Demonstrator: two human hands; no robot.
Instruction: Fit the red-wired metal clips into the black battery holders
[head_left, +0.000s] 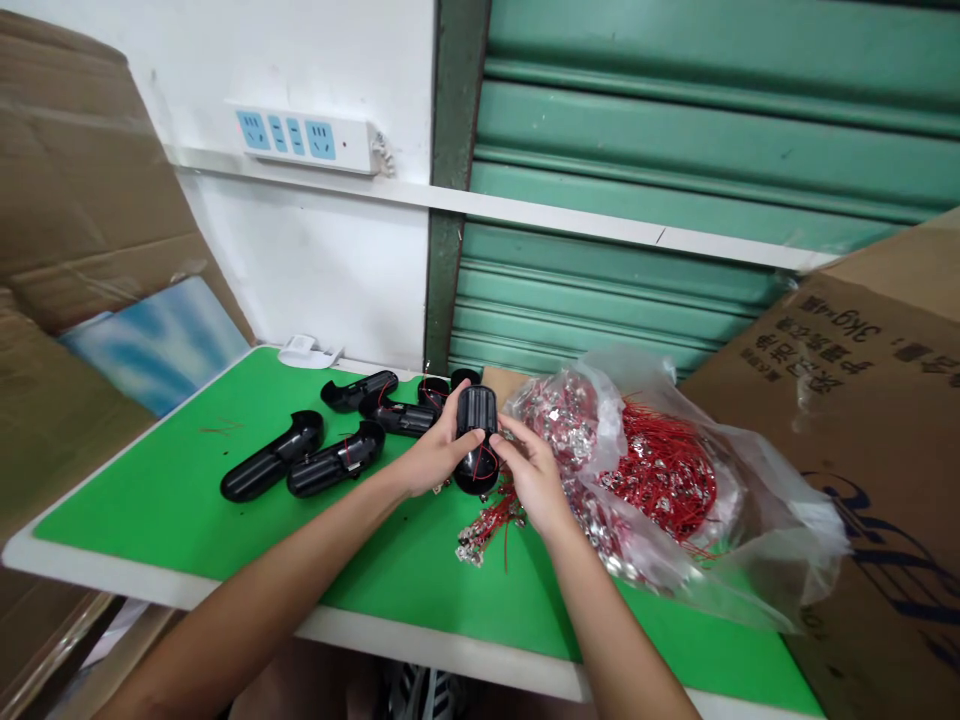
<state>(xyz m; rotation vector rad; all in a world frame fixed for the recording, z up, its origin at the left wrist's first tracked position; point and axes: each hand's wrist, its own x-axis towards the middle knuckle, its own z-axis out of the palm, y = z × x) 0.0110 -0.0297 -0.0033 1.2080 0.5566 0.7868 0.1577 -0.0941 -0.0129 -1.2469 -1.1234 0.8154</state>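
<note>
My left hand (436, 452) is wrapped round a black plastic housing (478, 440) held upright above the green table (187, 490). A thin red wire shows inside its lower end. My right hand (534, 472) touches the housing's right side, its fingers pinched at that red wire. Just below both hands lies a small bunch of red wires with metal terminals (487, 525). Several more black housings (315, 455) lie to the left of my left hand, some with red wires in them.
A clear plastic bag (675, 480) full of red wires and metal terminals lies right of my hands. A large cardboard box (870, 420) stands at the right edge, cardboard (67, 200) leans at the left. A white power strip (304, 135) hangs on the wall.
</note>
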